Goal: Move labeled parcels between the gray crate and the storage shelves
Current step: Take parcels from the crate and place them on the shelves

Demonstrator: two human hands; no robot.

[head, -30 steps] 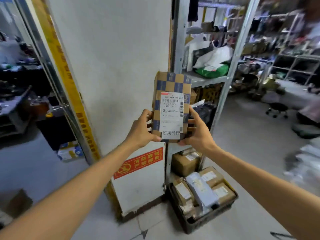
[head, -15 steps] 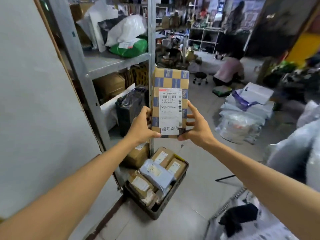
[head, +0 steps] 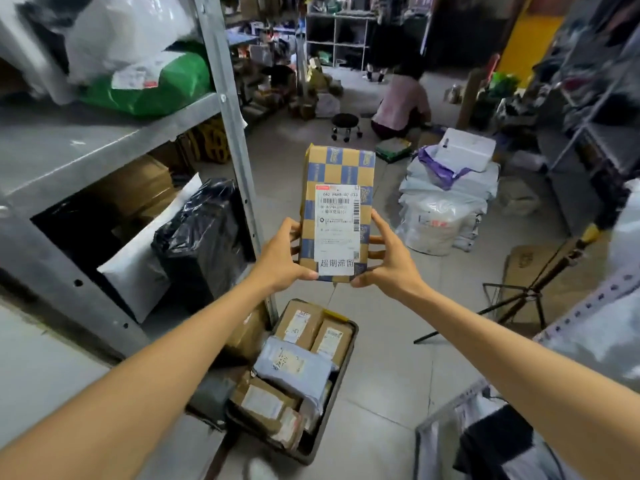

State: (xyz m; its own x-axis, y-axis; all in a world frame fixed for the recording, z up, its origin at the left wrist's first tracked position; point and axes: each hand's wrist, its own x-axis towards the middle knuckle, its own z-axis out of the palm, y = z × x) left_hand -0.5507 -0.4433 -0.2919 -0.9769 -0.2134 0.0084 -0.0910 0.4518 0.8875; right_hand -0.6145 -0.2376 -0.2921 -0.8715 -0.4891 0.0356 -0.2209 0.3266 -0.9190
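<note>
Two hands hold one checkered parcel (head: 337, 168) upright in the air at the middle of the view, with its white shipping label (head: 337, 230) facing the camera. The left hand (head: 280, 252) grips the parcel's lower left edge, its thumb pressed on the front near the bottom corner and its fingers curled round behind. The right hand (head: 391, 258) does the same on the lower right edge, so both sets of fingers are clamped on the box.

From the parcel, the gray crate (head: 352, 341) sits on the floor tiles at 6 o'clock. It is packed with brown boxes (head: 301, 323), and a pale mailer bag (head: 294, 365) lies across them. The storage shelves (head: 86, 147) stand at 9 o'clock, just beside the crate. A green bag (head: 156, 91) lies on the upper board at 10 o'clock. On the level below, a black-wrapped parcel (head: 201, 237) leans against a white mailer (head: 138, 268).

Farther off, a person (head: 401, 102) crouches at 1 o'clock beside a small black stool (head: 346, 124). A heap of white sacks (head: 443, 202) lies at 3 o'clock, and a tripod (head: 526, 296) stands on the floor at 4 o'clock, well apart from the parcel
</note>
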